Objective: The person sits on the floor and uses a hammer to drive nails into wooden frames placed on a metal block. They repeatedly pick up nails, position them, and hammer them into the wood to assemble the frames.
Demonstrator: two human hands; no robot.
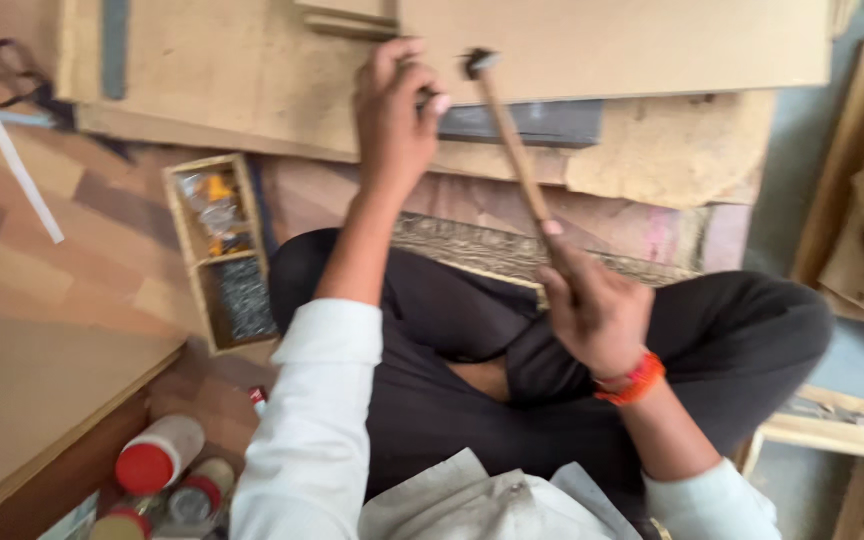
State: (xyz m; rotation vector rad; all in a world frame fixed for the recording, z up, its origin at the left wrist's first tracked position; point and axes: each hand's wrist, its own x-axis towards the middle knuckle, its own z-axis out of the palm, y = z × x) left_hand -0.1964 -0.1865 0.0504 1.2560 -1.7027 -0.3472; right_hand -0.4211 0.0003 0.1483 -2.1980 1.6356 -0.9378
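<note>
Head view, looking down on a person seated cross-legged on the floor. The right hand [592, 305], with an orange band at the wrist, is wrapped closed around the lower end of a hammer [508, 135]; its wooden handle slants up and to the left, and the dark metal head lies at the near edge of a large light-brown board [612, 40]. The left hand [394, 115] rests on the same edge just beside the hammer head, fingers curled and drawn together as if pinching something small; what they hold is too small and blurred to tell. A dark grey strip [532, 122] lies under the board's near edge, partly hidden by the left hand and the handle. Below it, a rougher fibreboard sheet [672, 150] juts out toward the right. A carved wooden moulding [472, 250] runs across the person's knees, its right part covered by the right hand. Left of the left forearm stands a small open wooden box [220, 250] with two compartments: the far one holds small packets, the near one a dark mass of small metal pieces. Scissors [12, 85] lie near the upper left corner of the floor. A white bottle with a red cap [157, 455] and other capped containers lie at the lower left, beside a plain board [32, 400].
</note>
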